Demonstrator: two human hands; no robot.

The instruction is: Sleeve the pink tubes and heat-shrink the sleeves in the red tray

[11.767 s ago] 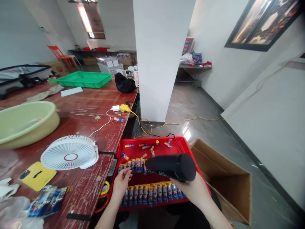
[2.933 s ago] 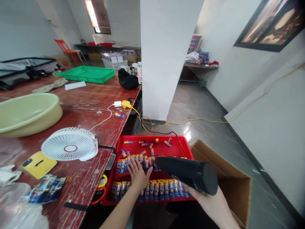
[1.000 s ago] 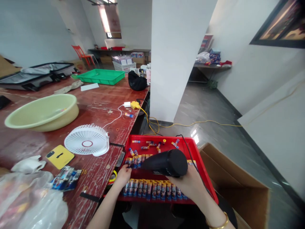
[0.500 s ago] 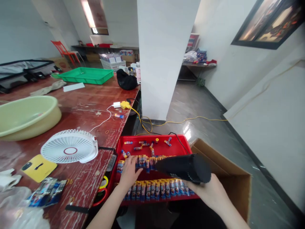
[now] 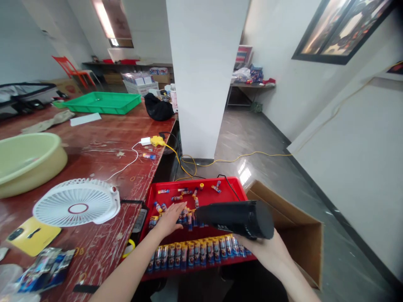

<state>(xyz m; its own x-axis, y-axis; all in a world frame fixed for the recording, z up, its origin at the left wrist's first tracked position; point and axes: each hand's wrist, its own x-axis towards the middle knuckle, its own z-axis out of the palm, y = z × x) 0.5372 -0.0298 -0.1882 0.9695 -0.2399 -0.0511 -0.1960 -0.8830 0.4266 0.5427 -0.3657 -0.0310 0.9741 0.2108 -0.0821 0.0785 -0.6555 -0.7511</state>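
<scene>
A black hair dryer [image 5: 239, 219] is gripped in my right hand [image 5: 262, 249], its narrow end pointing left over the red tray [image 5: 225, 191]. My left hand [image 5: 171, 218] lies with fingers stretched out over the upper row of small tubes [image 5: 189, 219], gripping none of them; the hand hides part of that row. These tubes have blue and yellow ends and printed labels. A front row of similar tubes [image 5: 197, 253] stands close together along the tray's near side. Several loose tubes [image 5: 176, 198] lie scattered at the back of the tray.
Left of the tray, a scratched red table [image 5: 103, 155] carries a white fan [image 5: 78, 207], a pale green basin [image 5: 53, 161], a yellow phone case [image 5: 34, 235] and a green tray [image 5: 103, 110]. An open cardboard box [image 5: 291, 222] stands at right. A yellow cable [image 5: 239, 158] crosses the floor.
The view has shifted slightly, so most things sit further left. My left hand's fingers have tipped more to the right over the tubes. My right hand still holds the hair dryer.
</scene>
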